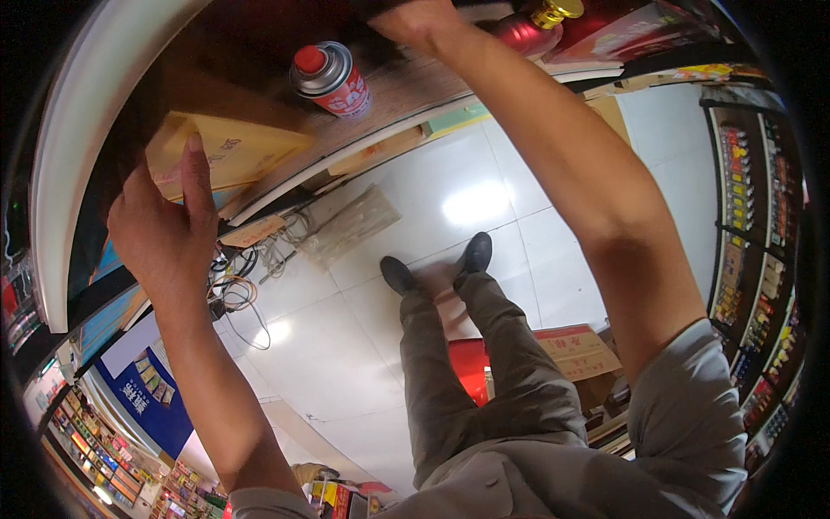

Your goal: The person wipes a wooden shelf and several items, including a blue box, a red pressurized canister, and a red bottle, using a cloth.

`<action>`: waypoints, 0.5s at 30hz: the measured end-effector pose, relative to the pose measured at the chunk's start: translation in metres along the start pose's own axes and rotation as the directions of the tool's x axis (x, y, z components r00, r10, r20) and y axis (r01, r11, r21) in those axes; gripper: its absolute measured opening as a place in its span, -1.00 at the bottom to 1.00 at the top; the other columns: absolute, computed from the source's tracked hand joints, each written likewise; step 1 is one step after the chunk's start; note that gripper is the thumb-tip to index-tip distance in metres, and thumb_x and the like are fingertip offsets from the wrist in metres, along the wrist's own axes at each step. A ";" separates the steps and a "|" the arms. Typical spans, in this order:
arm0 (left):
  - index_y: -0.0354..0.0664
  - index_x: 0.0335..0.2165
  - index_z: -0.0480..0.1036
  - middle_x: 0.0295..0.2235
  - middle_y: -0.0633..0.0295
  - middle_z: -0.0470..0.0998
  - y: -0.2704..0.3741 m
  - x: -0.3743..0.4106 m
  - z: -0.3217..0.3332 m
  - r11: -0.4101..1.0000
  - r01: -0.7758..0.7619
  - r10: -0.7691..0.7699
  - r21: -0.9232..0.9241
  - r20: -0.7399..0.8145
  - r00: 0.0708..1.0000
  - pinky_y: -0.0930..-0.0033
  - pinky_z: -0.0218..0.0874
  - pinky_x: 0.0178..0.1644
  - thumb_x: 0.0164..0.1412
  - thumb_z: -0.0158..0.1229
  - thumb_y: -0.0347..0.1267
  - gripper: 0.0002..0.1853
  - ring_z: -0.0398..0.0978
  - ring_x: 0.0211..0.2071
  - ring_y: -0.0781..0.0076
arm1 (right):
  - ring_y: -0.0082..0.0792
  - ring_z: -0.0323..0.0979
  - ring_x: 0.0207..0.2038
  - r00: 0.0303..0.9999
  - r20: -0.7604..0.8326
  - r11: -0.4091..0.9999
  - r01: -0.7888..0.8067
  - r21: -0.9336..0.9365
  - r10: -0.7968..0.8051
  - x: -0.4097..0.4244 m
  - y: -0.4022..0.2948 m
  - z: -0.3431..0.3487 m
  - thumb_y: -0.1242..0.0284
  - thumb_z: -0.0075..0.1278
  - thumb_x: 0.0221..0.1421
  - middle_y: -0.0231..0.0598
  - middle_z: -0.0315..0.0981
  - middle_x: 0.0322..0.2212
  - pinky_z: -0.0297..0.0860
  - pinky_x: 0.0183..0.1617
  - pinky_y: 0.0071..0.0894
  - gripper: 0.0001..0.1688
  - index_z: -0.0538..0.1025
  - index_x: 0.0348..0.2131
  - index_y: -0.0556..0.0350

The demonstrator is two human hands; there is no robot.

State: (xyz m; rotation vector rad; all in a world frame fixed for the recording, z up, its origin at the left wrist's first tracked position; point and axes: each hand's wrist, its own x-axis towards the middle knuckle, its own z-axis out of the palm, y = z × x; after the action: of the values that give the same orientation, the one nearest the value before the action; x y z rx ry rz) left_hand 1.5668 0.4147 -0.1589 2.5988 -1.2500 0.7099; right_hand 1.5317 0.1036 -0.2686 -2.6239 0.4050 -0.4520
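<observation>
My left hand [170, 214] is at the left, its thumb on the face of a yellow printed box or packet [227, 152] that lies on a brown wooden shelf [408, 84]; its fingers are partly hidden in shadow. A gas canister [334, 81] with a red cap stands on the shelf between my two arms. My right hand [415, 23] reaches to the top edge of the view, its fingers cut off or in the dark, so what they touch cannot be seen. Right of it is a red bottle [528, 32] with a gold cap.
Loose cables [240, 292] and a clear plastic sheet [353, 224] lie on the tiled floor below the shelf. A cardboard box [577, 350] and a red object [468, 366] are by my legs. Stocked display shelves [736, 214] stand at the right. A pale curved edge [61, 162] runs along the left.
</observation>
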 end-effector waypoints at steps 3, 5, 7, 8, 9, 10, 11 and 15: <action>-0.28 -0.14 0.55 -0.39 -0.09 0.64 0.003 0.004 0.002 0.998 -0.019 0.018 0.062 0.028 0.999 0.07 0.43 -0.24 0.25 0.25 -0.10 -0.56 0.62 -0.37 -0.11 | 0.07 0.38 0.15 0.933 -0.274 0.937 0.290 0.196 -0.232 0.019 0.030 0.047 0.26 -0.15 0.28 0.02 0.45 0.10 0.20 0.32 -0.12 -0.51 0.51 0.09 0.08; -0.28 -0.14 0.55 -0.39 -0.08 0.64 0.001 0.001 0.002 0.999 -0.026 0.026 0.037 0.011 1.000 0.08 0.43 -0.24 0.25 0.26 -0.10 -0.56 0.63 -0.36 -0.10 | 0.06 0.38 0.15 0.982 -0.095 0.939 0.185 0.289 -0.164 0.023 0.015 0.043 0.26 -0.15 0.28 0.02 0.45 0.10 0.21 0.32 -0.12 -0.50 0.51 0.09 0.08; -0.28 -0.14 0.55 -0.39 -0.08 0.64 0.000 0.002 0.004 0.999 -0.038 0.038 0.006 -0.005 0.999 0.08 0.44 -0.24 0.24 0.26 -0.10 -0.56 0.64 -0.36 -0.09 | 0.06 0.38 0.15 0.987 -0.013 0.948 0.156 0.279 -0.159 0.026 0.014 0.043 0.26 -0.14 0.28 0.01 0.45 0.10 0.21 0.32 -0.12 -0.50 0.51 0.09 0.08; -0.28 -0.14 0.54 -0.39 -0.07 0.65 0.000 0.003 0.004 0.999 -0.041 0.041 -0.008 -0.012 0.999 0.08 0.44 -0.24 0.24 0.27 -0.10 -0.56 0.64 -0.35 -0.08 | 0.05 0.38 0.15 0.987 0.012 0.949 0.151 0.276 -0.160 0.028 0.013 0.043 0.25 -0.14 0.28 0.01 0.45 0.10 0.21 0.32 -0.13 -0.50 0.51 0.09 0.07; -0.28 -0.14 0.54 -0.39 -0.07 0.65 0.000 0.003 0.004 0.999 -0.045 0.044 -0.020 -0.018 0.999 0.08 0.44 -0.23 0.23 0.27 -0.11 -0.56 0.64 -0.35 -0.08 | 0.05 0.38 0.15 0.987 0.028 0.950 0.146 0.275 -0.159 0.030 0.012 0.044 0.25 -0.13 0.28 0.00 0.45 0.10 0.22 0.31 -0.13 -0.50 0.51 0.09 0.07; -0.28 -0.13 0.54 -0.38 -0.07 0.65 0.000 0.003 0.004 0.999 -0.035 0.034 -0.020 -0.009 0.999 0.08 0.44 -0.22 0.23 0.27 -0.11 -0.56 0.64 -0.34 -0.08 | 0.05 0.38 0.15 0.986 0.054 0.950 0.134 0.283 -0.155 0.031 0.012 0.045 0.25 -0.13 0.28 0.00 0.46 0.10 0.22 0.31 -0.13 -0.50 0.51 0.09 0.07; -0.28 -0.13 0.54 -0.38 -0.07 0.65 0.000 0.002 0.004 1.000 -0.024 0.024 -0.020 0.000 1.000 0.08 0.45 -0.21 0.23 0.27 -0.11 -0.56 0.64 -0.33 -0.08 | 0.04 0.38 0.15 0.985 0.072 0.950 0.128 0.284 -0.154 0.033 0.011 0.046 0.25 -0.13 0.27 0.00 0.46 0.10 0.22 0.31 -0.13 -0.50 0.51 0.09 0.07; -0.26 -0.12 0.54 -0.34 -0.06 0.65 0.003 0.008 0.007 0.996 -0.084 0.081 -0.039 -0.064 0.995 0.07 0.46 -0.18 0.21 0.29 -0.14 -0.57 0.64 -0.31 -0.09 | 0.03 0.38 0.15 0.982 0.121 0.959 0.106 0.264 -0.142 0.040 0.017 0.044 0.24 -0.11 0.27 -0.02 0.46 0.10 0.23 0.30 -0.13 -0.50 0.51 0.09 0.07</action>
State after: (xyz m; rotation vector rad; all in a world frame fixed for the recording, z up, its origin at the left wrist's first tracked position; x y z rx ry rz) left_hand 1.5714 0.4050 -0.1610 2.4841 -1.3452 0.7652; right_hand 1.5803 0.0911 -0.3041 -2.4169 0.1257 -0.3344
